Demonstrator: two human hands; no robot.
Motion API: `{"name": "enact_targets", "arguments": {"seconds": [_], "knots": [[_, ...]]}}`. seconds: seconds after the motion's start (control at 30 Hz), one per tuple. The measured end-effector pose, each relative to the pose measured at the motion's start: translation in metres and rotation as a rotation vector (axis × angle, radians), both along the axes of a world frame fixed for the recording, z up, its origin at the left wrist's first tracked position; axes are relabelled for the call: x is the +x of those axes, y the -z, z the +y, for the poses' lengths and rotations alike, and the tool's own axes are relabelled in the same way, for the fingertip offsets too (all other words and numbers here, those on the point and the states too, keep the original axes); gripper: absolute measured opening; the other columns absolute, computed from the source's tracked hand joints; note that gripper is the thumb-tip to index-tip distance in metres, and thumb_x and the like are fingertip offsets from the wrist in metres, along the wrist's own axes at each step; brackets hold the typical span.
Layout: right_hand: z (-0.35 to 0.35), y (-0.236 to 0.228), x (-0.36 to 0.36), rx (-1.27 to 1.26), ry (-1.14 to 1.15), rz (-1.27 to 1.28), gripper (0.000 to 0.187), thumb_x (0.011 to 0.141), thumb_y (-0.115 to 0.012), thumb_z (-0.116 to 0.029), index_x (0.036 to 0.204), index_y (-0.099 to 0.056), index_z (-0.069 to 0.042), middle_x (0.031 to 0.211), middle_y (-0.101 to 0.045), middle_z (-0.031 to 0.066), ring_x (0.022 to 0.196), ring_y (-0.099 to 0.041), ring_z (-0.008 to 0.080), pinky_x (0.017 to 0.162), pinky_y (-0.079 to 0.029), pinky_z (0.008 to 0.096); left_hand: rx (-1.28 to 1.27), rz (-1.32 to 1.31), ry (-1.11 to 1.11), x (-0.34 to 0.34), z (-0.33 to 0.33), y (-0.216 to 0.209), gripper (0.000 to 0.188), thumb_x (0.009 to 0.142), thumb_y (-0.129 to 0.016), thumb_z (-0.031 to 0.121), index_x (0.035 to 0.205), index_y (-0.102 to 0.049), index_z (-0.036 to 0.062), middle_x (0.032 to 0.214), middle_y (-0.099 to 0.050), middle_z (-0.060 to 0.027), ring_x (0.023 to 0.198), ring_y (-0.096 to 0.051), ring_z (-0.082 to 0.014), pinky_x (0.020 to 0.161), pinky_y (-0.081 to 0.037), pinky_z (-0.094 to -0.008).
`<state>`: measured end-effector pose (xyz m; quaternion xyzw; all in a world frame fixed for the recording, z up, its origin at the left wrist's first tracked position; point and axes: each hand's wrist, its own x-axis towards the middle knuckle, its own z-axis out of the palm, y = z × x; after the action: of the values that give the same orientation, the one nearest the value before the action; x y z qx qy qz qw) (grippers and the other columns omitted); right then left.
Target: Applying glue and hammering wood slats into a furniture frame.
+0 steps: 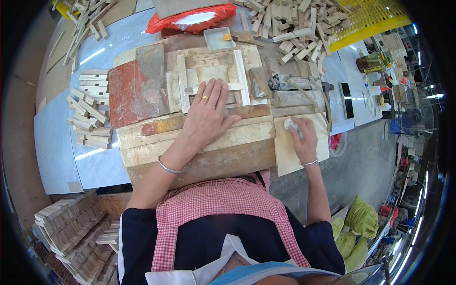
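You're on one view: left fisheye of your head-worn pair, pitched steeply down, upright, unmirrored. Your blue mask (256,271) cuts the bottom edge, nearest the lens, checked apron (223,202) above it. Left hand (207,109) sits close, near centre; right hand (305,137) off to its right. Table (52,147) recedes toward the top, floor (363,156) drops away right. Straight edges bow outward.

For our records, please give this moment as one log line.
left hand: flat on H-shaped wooden frame | right hand: grip on white item, kind unclear, over pale board | nearby: square dish
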<state>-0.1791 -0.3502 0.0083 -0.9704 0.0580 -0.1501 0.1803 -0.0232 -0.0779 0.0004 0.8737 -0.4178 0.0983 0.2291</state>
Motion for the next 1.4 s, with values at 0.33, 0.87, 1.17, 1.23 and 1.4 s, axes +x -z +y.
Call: {"name": "enact_targets", "arguments": {"seconds": [0.33, 0.87, 1.17, 1.23, 1.4], "knots": [[0.075, -0.026, 0.133, -0.021, -0.345, -0.108, 0.02, 0.076, -0.071, -0.011, 0.096, -0.068, -0.012, 0.095, -0.059, 0.0088, 0.089, -0.06, 0.0268, 0.072, -0.051, 0.0362, 0.087, -0.021, -0.015, -0.005, 0.004, 0.001, 0.088, 0.081, -0.064, 0.05, 0.137, -0.035, -0.0119, 0.144, -0.035, -0.0263, 0.137, -0.032, -0.0379, 0.115, -0.024, -0.0473], [0.179, -0.022, 0.192, -0.194, -0.706, -0.128, 0.015, 0.07, -0.065, -0.012, 0.084, -0.063, -0.011, 0.088, -0.054, 0.0096, 0.087, -0.058, 0.0272, 0.063, -0.052, 0.0371, 0.043, -0.077, -0.022, -0.013, -0.001, 0.025, 0.056, 0.088, -0.055, 0.043, 0.127, -0.053, 0.0026, 0.129, -0.053, -0.0139, 0.124, -0.048, -0.0291, 0.104, -0.036, -0.0443], [0.139, -0.037, 0.178, 0.134, -0.302, -0.257, 0.019, 0.078, -0.07, -0.014, 0.097, -0.069, -0.011, 0.094, -0.063, 0.0111, 0.09, -0.061, 0.0283, 0.075, -0.051, 0.0376, 0.182, -0.069, -0.047, -0.009, 0.008, 0.007, 0.067, 0.086, -0.058, 0.047, 0.131, -0.047, -0.0018, 0.129, -0.051, -0.0184, 0.125, -0.046, -0.0336, 0.111, -0.03, -0.0468], [0.085, -0.051, 0.142, 0.024, -0.109, -0.323, 0.02, 0.079, -0.07, -0.015, 0.098, -0.069, -0.009, 0.096, -0.064, 0.0111, 0.091, -0.062, 0.0275, 0.078, -0.051, 0.0355, 0.056, -0.123, -0.057, -0.008, 0.005, 0.008, 0.077, 0.083, -0.059, 0.054, 0.13, -0.046, -0.0051, 0.131, -0.048, -0.0216, 0.126, -0.043, -0.0398, 0.112, -0.027, -0.0498], [-0.015, -0.032, 0.031, -0.032, 0.273, -0.149, 0.021, 0.083, -0.068, -0.011, 0.103, -0.067, -0.005, 0.098, -0.064, 0.0125, 0.091, -0.061, 0.0264, 0.08, -0.048, 0.0338, 0.142, -0.123, -0.047, -0.003, 0.003, -0.006, 0.082, 0.081, -0.06, 0.058, 0.13, -0.045, -0.0046, 0.133, -0.046, -0.0216, 0.122, -0.042, -0.0437, 0.109, -0.029, -0.0531]]}}
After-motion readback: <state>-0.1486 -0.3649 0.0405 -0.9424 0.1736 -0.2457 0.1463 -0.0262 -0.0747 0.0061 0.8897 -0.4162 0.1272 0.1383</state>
